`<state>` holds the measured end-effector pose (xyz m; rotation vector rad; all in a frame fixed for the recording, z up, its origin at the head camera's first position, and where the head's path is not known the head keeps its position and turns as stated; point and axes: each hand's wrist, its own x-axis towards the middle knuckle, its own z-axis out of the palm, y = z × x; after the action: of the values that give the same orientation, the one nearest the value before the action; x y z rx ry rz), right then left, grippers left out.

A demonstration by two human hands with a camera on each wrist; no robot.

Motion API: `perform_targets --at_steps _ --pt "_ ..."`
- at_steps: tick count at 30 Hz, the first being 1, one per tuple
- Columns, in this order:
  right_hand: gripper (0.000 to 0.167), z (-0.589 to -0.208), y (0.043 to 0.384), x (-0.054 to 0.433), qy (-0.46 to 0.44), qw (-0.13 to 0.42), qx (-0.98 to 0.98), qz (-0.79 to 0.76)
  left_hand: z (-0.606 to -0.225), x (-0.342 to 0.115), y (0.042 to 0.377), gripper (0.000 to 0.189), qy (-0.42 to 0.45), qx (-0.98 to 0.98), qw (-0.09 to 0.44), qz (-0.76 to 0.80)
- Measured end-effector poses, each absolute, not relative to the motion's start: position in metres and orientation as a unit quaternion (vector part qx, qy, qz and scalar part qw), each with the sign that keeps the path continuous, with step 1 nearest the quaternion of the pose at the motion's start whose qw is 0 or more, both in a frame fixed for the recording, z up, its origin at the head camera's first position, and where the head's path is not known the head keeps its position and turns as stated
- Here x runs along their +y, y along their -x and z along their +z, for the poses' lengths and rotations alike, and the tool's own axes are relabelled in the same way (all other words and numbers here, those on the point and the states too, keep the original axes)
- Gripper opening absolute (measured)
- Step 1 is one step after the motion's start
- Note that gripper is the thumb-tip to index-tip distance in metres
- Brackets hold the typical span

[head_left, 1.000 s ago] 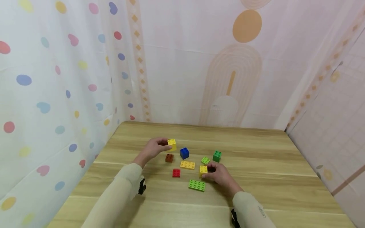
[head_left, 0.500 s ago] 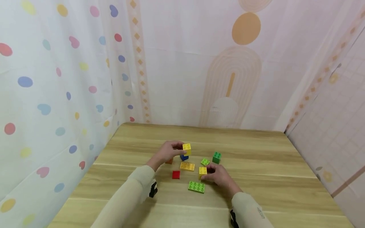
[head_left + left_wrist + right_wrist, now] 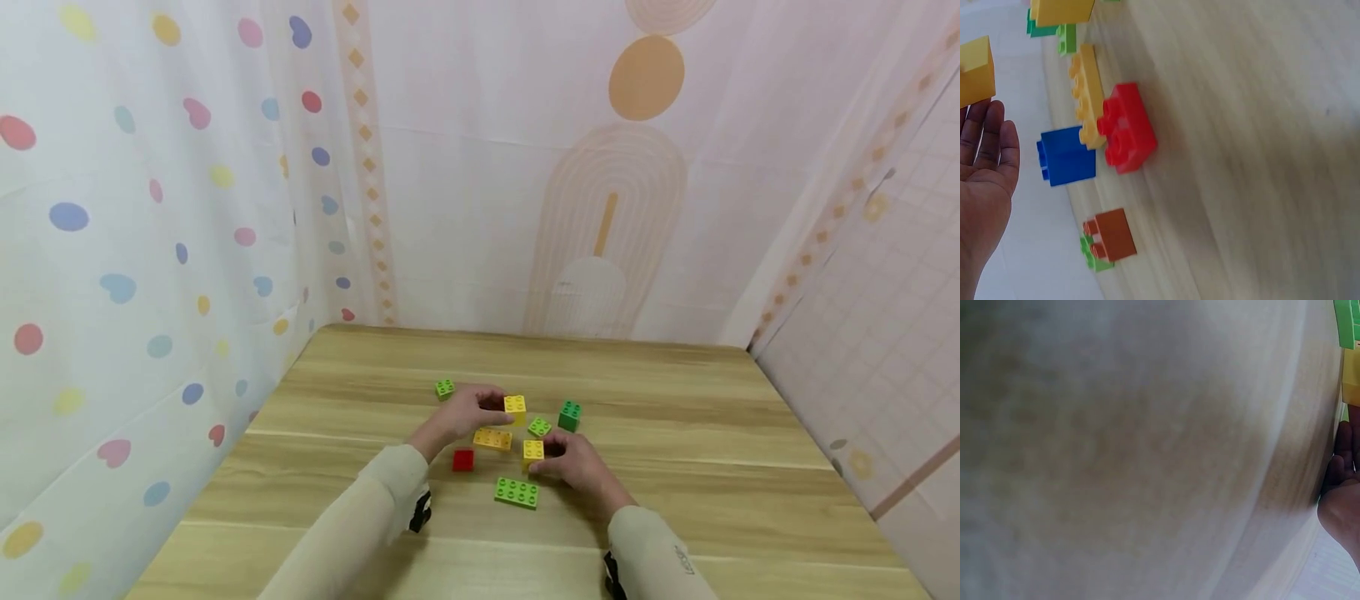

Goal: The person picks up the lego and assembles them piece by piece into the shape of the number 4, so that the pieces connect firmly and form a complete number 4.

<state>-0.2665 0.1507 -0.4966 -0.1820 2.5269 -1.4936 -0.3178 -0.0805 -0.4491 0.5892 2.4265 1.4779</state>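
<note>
My left hand (image 3: 471,412) pinches a yellow toy building brick (image 3: 514,408) between thumb and fingers, above the table among the loose bricks. That brick (image 3: 977,72) also shows at the left edge of the left wrist view, beyond the fingers (image 3: 991,134). A second yellow brick (image 3: 533,452), nearer and slightly to the right, is gripped by my right hand (image 3: 573,462), low at the table. The two bricks are apart, both studs up. A flat lime brick (image 3: 540,427) lies just behind the right hand's brick. Only part of the right hand (image 3: 1342,481) enters the right wrist view.
Around the hands lie an orange-yellow plate (image 3: 492,439), a red brick (image 3: 463,460), a long lime brick (image 3: 517,492), a green brick (image 3: 570,415) and a small lime brick (image 3: 445,389). The blue brick (image 3: 1071,156) and brown brick (image 3: 1116,234) are hidden behind the left hand in the head view.
My left hand has carried its yellow brick rightward and a little nearer, towards the right hand's brick. It now covers the blue and brown bricks. The right hand has stayed in place.
</note>
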Motion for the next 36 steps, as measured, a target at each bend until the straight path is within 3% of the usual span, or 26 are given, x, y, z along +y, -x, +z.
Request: perform_targets --at_steps 10,36 --pt "0.033 -0.496 0.266 0.151 0.077 0.102 0.861 -0.492 -0.459 -0.068 0.307 0.031 -0.214 0.828 0.14 0.498" --pt "0.034 -0.498 0.266 0.151 0.095 0.096 0.844 -0.52 -0.465 -0.055 0.3 0.039 -0.259 0.856 0.112 0.434"
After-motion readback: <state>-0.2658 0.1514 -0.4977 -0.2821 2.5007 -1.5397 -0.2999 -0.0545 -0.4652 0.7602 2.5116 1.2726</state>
